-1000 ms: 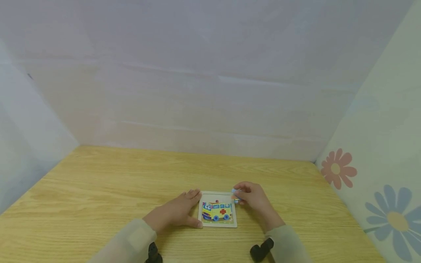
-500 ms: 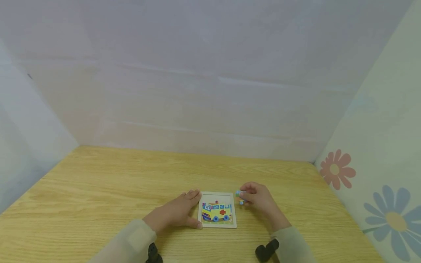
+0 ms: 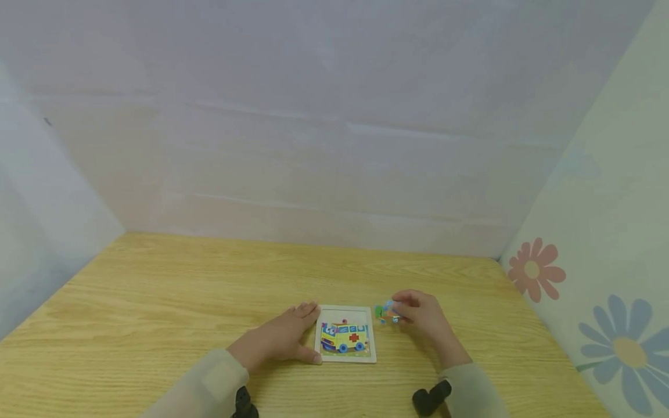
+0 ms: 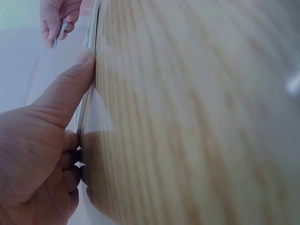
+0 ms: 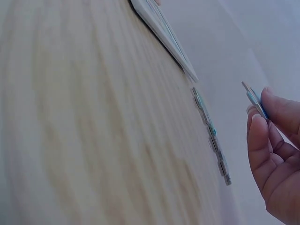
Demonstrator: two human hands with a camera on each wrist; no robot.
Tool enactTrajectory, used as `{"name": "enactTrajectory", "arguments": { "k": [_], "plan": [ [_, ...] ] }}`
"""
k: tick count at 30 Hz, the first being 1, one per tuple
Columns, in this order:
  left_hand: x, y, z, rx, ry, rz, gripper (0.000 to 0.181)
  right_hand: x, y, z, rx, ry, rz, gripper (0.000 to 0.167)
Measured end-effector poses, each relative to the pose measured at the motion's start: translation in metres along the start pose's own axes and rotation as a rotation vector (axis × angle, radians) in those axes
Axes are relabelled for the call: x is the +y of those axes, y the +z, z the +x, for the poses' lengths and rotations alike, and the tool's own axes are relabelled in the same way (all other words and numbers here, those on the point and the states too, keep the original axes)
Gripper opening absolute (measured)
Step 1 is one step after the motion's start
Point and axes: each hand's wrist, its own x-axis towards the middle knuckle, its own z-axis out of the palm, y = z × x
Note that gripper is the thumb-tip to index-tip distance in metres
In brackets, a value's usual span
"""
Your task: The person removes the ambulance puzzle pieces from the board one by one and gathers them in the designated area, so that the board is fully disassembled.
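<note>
Right wrist view: right hand point(image 5: 276, 154) pinches a thin puzzle piece point(image 5: 254, 99) between thumb and fingers, raised off the wooden table point(image 5: 93, 117); whether more than one is stacked in the grip cannot be told. Loose puzzle pieces point(image 5: 213, 136) lie flat in a row on the table, close to a corner of the white puzzle frame point(image 5: 164, 37).

Head view: frame lies flat on the table, an ambulance picture point(image 3: 345, 337) in its lower part: yellow body, red cross, blue wheels. Upper part inside the frame is pale. Left hand point(image 3: 282, 335) lies to its left, fingers extended, thumb spread away from them; fingertips touch the upper left corner, thumb the lower left. Right hand is to the right of the frame, just beyond the loose pieces, which show green, blue and orange. Held piece partly merges with these by eye.

Left wrist view: left thumb rests along the frame's edge, other fingers near the table surface. Right hand appears beyond, piece seen edge-on in its fingertips.
</note>
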Motion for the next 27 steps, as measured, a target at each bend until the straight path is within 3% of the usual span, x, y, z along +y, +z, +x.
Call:
{"name": "enactTrajectory", "arguments": {
  "k": [13, 27],
  "plan": [
    [0.001, 0.000, -0.001, 0.005, -0.001, -0.008, 0.101, 0.009, -0.017, 0.002, 0.044, -0.004, 0.032, 0.026],
    [0.002, -0.002, -0.001, 0.004, 0.000, -0.008, 0.100, 0.020, -0.033, 0.007, 0.081, 0.078, 0.040, 0.033]
  ]
}}
